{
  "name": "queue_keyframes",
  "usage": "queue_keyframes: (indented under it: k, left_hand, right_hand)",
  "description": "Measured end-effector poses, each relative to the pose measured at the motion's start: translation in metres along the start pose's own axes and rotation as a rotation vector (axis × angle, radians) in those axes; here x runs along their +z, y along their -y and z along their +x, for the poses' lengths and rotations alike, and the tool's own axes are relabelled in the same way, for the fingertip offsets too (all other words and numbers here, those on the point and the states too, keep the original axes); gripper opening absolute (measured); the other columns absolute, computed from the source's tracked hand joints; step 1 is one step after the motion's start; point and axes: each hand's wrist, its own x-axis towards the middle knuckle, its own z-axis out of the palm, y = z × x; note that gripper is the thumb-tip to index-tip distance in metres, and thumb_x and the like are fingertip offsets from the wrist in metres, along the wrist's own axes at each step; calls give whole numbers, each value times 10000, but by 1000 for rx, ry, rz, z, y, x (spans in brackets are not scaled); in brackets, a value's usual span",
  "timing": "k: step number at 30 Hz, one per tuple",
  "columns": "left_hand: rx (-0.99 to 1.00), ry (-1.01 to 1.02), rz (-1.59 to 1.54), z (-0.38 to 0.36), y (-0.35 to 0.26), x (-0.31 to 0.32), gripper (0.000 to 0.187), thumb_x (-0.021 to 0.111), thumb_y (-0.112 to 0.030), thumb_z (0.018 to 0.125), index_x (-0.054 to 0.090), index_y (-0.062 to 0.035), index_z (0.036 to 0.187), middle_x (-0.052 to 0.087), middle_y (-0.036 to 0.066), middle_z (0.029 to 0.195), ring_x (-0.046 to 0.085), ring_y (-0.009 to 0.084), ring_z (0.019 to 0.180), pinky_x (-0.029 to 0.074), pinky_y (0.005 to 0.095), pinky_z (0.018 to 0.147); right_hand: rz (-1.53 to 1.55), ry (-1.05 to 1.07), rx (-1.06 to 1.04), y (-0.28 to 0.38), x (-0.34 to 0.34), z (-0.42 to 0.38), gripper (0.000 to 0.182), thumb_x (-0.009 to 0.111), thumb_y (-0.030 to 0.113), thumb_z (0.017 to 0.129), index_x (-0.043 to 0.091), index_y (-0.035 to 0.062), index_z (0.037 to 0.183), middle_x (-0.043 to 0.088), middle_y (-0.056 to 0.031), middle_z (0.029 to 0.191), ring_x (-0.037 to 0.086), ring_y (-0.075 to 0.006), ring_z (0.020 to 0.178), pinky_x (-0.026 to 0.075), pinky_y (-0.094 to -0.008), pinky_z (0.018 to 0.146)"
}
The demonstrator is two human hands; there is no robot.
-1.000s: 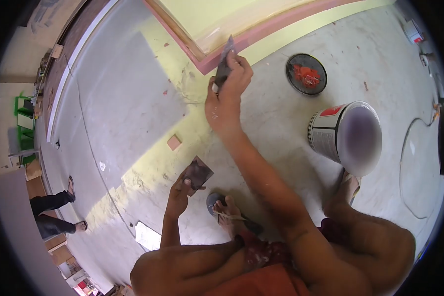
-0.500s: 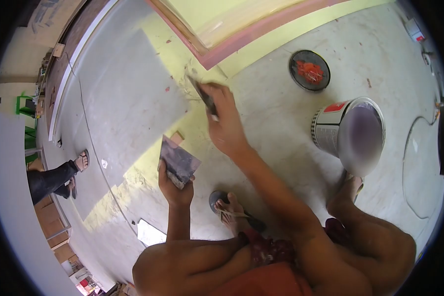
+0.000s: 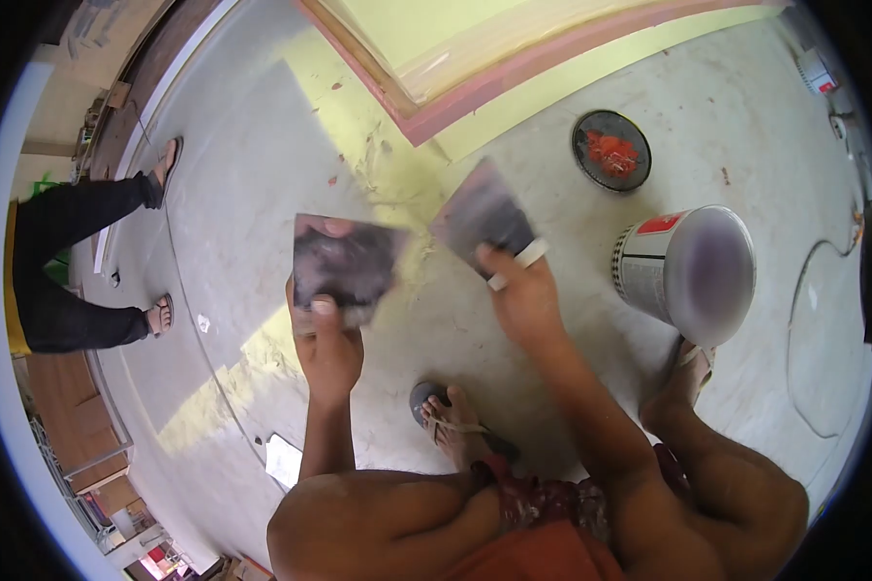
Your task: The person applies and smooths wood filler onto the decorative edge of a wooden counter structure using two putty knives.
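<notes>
In the head view, my left hand [image 3: 329, 358] grips a flat, squarish putty scraper [image 3: 351, 266], its face smeared dark grey, with the thumb on top. My right hand [image 3: 530, 302] is closed on a second putty scraper [image 3: 484, 215], which has a pale strip along its back edge and is blurred by motion. The two blades are held side by side above the floor, their near edges close together. Beneath them runs a yellow, patchy band [image 3: 358, 160] on the grey floor. A pink-edged, yellow-painted frame or panel [image 3: 455, 102] lies beyond.
A paint can [image 3: 649, 261], partly blurred, stands at right near my foot. Behind it lies a round black lid [image 3: 591, 134] with red-orange material. At left another person's legs [image 3: 87, 213] stand by a cable [image 3: 179, 261]. A white sheet [image 3: 283, 460] lies near my left knee.
My right hand has drawn back from the yellow band toward me and to the right, turning its scraper face up. My left hand has risen slightly. The other person has stepped further into view.
</notes>
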Motion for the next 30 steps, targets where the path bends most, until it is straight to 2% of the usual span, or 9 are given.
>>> queue_keyframes:
  k: [1,4,5,6,9,12,16,22,30]
  left_hand:
    - [153,82,125,5,1,2,477,479,-202,998,363,33,1396,424,178,1379,450,305,1305,368,481,1085]
    - [236,387,712,13,-12,5,551,496,30,890,381,-28,1426,384,221,1426,415,343,1351,339,458,1112]
    - [438,499,648,16,3,-1,804,484,208,718,413,-124,1447,369,228,1457,391,376,1367,347,448,1115]
    - [438,502,648,16,1,-1,804,484,208,718,413,-124,1447,369,228,1457,391,376,1367,347,448,1115]
    - [127,576,1055,18,-8,-10,818,513,241,652,561,-165,1359,409,144,1455,414,340,1356,372,402,1101]
    - [105,802,1325,3,9,-25,792,525,238,652,586,-156,1337,432,137,1436,426,329,1346,377,392,1096]
    - [42,407,943,-14,15,-28,589,410,151,847,524,-80,1377,460,179,1401,435,344,1337,395,425,1088]
    - [86,377,809,-32,36,-40,613,427,195,835,537,-89,1367,460,169,1402,460,320,1311,387,402,1078]
    - [71,346,786,-39,45,-55,627,411,201,835,538,-103,1368,445,167,1415,457,329,1318,398,418,1082]
  right_hand:
    - [666,-221,311,6,6,-3,316,593,-2,849,586,19,1164,628,-111,1124,623,-239,1032,500,-385,936]
    - [858,95,619,-4,0,-10,198,583,105,896,598,37,1082,684,-67,962,673,-174,835,532,-340,735]
    - [825,10,624,1,11,-14,201,596,118,884,596,19,1060,688,-80,872,664,-165,678,532,-321,612]
    - [827,9,622,10,10,-16,201,596,118,884,596,19,1060,688,-80,872,664,-165,678,532,-321,612]
    - [634,-2,529,30,-8,-18,186,592,106,884,588,19,1048,677,-68,852,649,-154,669,502,-291,569]
    - [352,-84,215,40,-18,8,289,601,91,878,591,-1,1151,673,-87,968,663,-201,829,560,-335,675]
    - [-199,-247,-176,31,-31,54,364,527,22,893,538,-11,1255,593,-106,1144,587,-203,1036,502,-327,847]
    - [-660,-476,-718,-17,3,100,563,517,-116,792,449,-5,1339,475,-178,1227,433,-331,1167,354,-398,1003]
    - [-588,-328,-606,-29,3,77,597,471,-177,770,421,-9,1341,446,-199,1270,423,-355,1126,334,-421,987]
